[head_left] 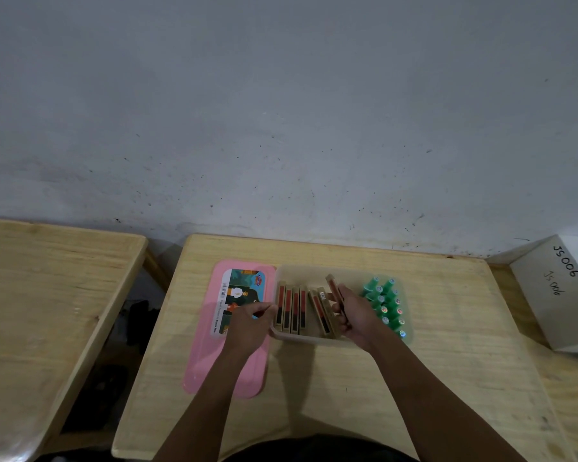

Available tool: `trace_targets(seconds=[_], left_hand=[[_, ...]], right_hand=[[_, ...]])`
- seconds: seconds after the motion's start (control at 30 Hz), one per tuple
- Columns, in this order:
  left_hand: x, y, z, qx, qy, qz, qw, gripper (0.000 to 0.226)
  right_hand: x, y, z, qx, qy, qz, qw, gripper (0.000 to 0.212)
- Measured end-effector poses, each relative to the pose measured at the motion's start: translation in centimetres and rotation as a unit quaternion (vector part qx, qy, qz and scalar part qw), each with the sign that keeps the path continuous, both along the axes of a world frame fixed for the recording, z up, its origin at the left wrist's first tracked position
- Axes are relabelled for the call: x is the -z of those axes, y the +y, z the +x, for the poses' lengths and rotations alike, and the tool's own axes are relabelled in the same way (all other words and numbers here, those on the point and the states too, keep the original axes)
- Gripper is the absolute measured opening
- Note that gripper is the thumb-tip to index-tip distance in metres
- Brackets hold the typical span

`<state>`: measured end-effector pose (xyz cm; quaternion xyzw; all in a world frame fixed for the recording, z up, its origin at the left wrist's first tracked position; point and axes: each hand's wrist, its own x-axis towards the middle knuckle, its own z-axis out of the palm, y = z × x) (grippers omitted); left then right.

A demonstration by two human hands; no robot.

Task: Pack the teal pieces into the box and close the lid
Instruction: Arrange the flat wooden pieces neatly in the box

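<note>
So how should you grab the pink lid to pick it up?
The pink lid lies flat on the table, left of the box. Its long left edge and near end are bare, so those are probably best: come from the left, slide fingertips under the rim, thumb on top. The left hand already hovers over its far half.

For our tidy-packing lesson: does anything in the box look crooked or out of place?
Yes. In the box, the flat brown pieces on the left stand in a straight row, but those by the right hand lean askew. The teal pieces sit neatly.
</note>
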<state>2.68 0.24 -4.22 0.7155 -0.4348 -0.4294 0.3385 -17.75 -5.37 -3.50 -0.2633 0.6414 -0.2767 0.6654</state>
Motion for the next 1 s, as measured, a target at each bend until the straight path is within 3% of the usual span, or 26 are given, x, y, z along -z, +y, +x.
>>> trace_targets(seconds=[0.2,0.4,0.53,0.67,0.8,0.9,1.0], left_hand=[[0.0,-0.1,0.0,0.007,-0.009,-0.002,1.0,0.024],[0.1,0.0,0.0,0.0,-0.011,-0.007,1.0,0.023],[0.0,0.0,0.0,-0.011,-0.007,-0.008,1.0,0.022],[0.1,-0.1,0.0,-0.009,-0.016,-0.002,1.0,0.025],[0.2,-0.1,0.0,-0.004,-0.023,0.005,1.0,0.026],[0.1,-0.2,0.0,-0.004,-0.02,0.009,1.0,0.026],[0.2,-0.1,0.0,0.005,-0.026,0.006,1.0,0.026]], right_hand=[[0.4,-0.3,0.3,-0.001,-0.009,-0.005,1.0,0.038],[1.8,-0.5,2.0,-0.087,0.16,-0.064,0.981,0.049],[1.8,-0.5,4.5,-0.116,0.195,-0.126,0.966,0.028],[2.8,-0.7,6.0,-0.161,0.3,-0.163,0.926,0.019],[2.7,-0.6,6.1,-0.205,0.339,-0.169,0.902,0.021],[1.8,-0.5,4.5,-0.187,0.432,-0.176,0.865,0.022],[1.6,-0.4,2.3,-0.184,0.457,-0.168,0.854,0.018]])
